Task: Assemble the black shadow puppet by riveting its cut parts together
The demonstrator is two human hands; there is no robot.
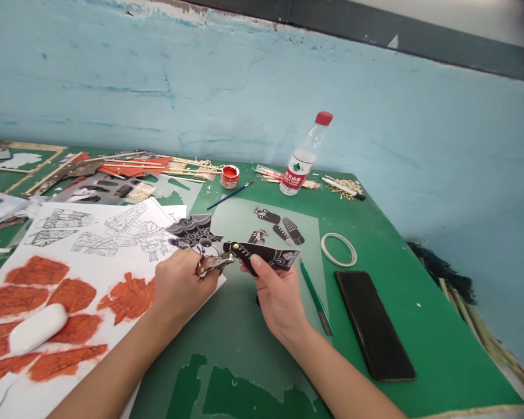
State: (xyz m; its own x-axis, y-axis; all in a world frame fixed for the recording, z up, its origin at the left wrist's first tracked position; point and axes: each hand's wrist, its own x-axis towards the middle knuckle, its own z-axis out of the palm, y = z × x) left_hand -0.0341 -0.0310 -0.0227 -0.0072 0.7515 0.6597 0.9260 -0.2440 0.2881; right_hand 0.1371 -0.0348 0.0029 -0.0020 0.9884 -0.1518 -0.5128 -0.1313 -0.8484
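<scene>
One phone point(375, 325), one green tool point(315, 295) near right hand point(281, 301), cutout point(271, 252) in its pinch; left hand point(181, 278) around pliers point(217, 262).

On the tabletop point(445, 326), a hand tool point(315, 298) lies just right of the right fingers point(266, 273), with a tape roll point(324, 247) and phone point(375, 326) farther right. Left of the left fingers point(187, 261), a case point(38, 329) rests on a paper sheet point(96, 224). Beyond both are cutouts point(293, 231), then a brush point(230, 195), jar point(230, 179) and bottle point(300, 166).
</scene>
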